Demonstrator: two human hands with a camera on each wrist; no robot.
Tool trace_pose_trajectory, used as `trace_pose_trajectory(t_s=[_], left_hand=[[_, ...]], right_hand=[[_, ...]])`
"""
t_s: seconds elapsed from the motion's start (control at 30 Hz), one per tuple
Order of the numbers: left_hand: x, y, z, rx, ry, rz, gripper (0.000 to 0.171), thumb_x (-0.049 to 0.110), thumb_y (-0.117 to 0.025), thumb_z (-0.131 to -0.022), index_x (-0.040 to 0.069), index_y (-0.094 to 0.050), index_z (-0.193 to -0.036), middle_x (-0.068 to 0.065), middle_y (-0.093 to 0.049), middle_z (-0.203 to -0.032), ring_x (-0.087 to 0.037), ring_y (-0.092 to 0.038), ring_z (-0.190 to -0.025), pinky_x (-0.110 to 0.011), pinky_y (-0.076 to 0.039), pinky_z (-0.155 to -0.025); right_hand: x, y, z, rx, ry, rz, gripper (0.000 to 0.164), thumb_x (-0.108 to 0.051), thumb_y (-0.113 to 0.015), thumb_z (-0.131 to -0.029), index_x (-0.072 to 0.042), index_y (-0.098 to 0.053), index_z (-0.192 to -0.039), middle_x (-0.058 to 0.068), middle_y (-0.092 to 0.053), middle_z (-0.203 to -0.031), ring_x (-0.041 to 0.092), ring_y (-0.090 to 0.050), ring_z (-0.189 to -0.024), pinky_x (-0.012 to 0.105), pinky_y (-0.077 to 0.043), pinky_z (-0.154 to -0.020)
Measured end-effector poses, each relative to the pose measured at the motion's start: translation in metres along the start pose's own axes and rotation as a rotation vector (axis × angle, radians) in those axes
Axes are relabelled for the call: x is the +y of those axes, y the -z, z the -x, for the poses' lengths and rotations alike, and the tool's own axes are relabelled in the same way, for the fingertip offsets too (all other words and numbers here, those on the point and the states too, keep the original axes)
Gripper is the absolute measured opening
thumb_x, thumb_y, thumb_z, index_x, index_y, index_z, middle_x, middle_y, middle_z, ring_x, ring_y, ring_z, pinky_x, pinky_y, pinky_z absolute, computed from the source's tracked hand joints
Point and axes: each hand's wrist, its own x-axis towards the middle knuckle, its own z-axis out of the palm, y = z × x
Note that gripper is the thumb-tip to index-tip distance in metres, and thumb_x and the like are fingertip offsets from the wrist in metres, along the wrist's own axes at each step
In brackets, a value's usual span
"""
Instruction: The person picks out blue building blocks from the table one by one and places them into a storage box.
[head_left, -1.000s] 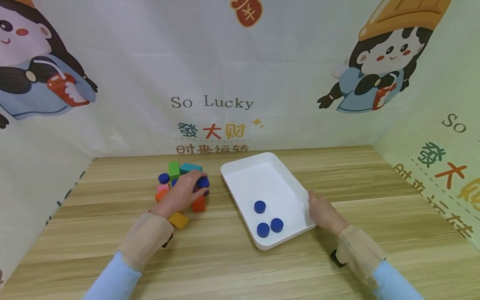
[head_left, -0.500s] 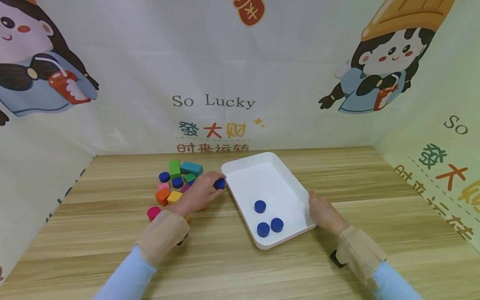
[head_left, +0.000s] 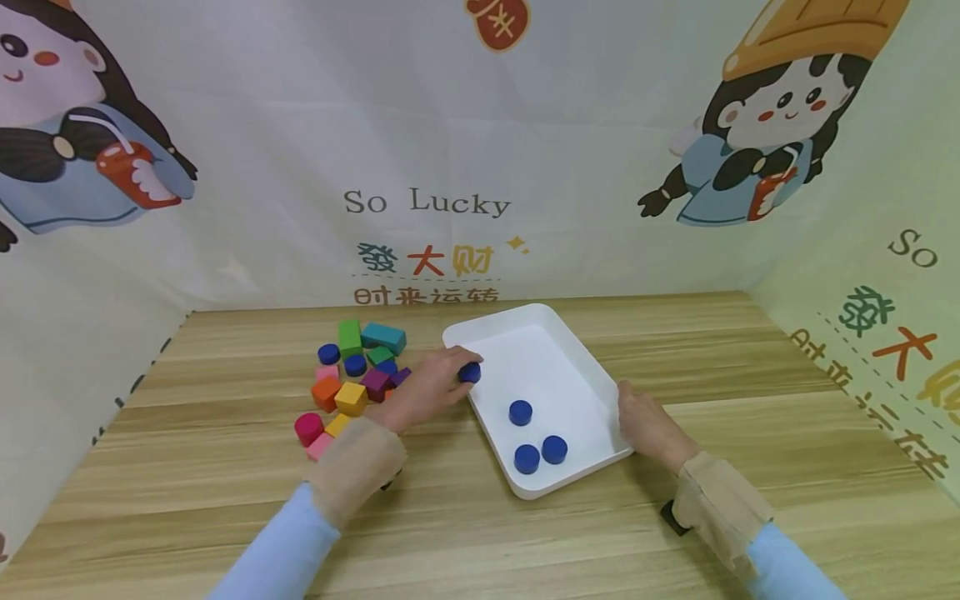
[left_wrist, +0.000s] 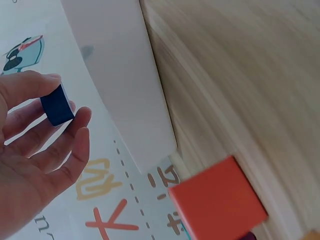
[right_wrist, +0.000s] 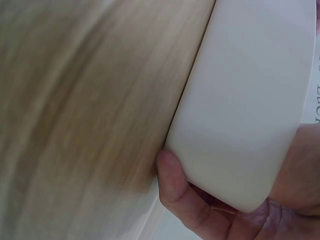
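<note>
Dark blue disc (head_left: 469,372), thick and smooth, pinched by the left hand (head_left: 429,385) at about ten o'clock of the white tray (head_left: 551,362), right hand (head_left: 651,427) gripping it at three o'clock, three similar discs (head_left: 554,450) inside toward six

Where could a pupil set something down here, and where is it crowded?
Bare: the far half of the white tray, beyond three blue discs; the table right of the tray, past the right hand; and the strip between the sleeves. Crowded: the coloured blocks left of the tray, and its left edge, where the left hand holds another disc.
</note>
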Motion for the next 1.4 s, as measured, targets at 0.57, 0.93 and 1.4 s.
trace_pose_trajectory(t_s=[0.57, 0.93, 1.4], left_hand=[[0.016, -0.016, -0.018, -0.172, 0.117, 0.049, 0.035, 0.003, -0.058, -0.082, -0.003, -0.053, -0.116, -0.020, -0.058, -0.117, -0.029, -0.052, -0.108, -0.042, -0.042, -0.097], [0.020, -0.027, -0.025, -0.252, 0.131, 0.047, 0.035, 0.004, -0.057, -0.083, -0.004, -0.053, -0.117, -0.020, -0.059, -0.116, -0.028, -0.053, -0.105, -0.040, -0.044, -0.096], [0.022, -0.036, -0.029, -0.320, 0.134, -0.001, 0.030, 0.005, -0.058, -0.083, -0.003, -0.055, -0.112, -0.020, -0.060, -0.110, -0.028, -0.053, -0.100, -0.040, -0.045, -0.094]], right_hand=[[-0.001, -0.001, 0.000, 0.002, -0.013, 0.009, 0.023, 0.016, -0.044, -0.078, 0.020, -0.037, -0.100, 0.018, -0.050, -0.057, 0.017, -0.044, -0.043, 0.028, -0.042, -0.037], [-0.001, 0.000, -0.001, -0.010, -0.028, 0.003, 0.027, 0.015, -0.042, -0.079, 0.022, -0.034, -0.104, 0.018, -0.051, -0.057, 0.016, -0.044, -0.044, 0.028, -0.043, -0.038], [0.000, 0.000, 0.000, -0.010, -0.024, -0.020, 0.025, 0.016, -0.043, -0.080, 0.022, -0.035, -0.103, 0.021, -0.054, -0.060, 0.017, -0.047, -0.045, 0.028, -0.045, -0.039]])
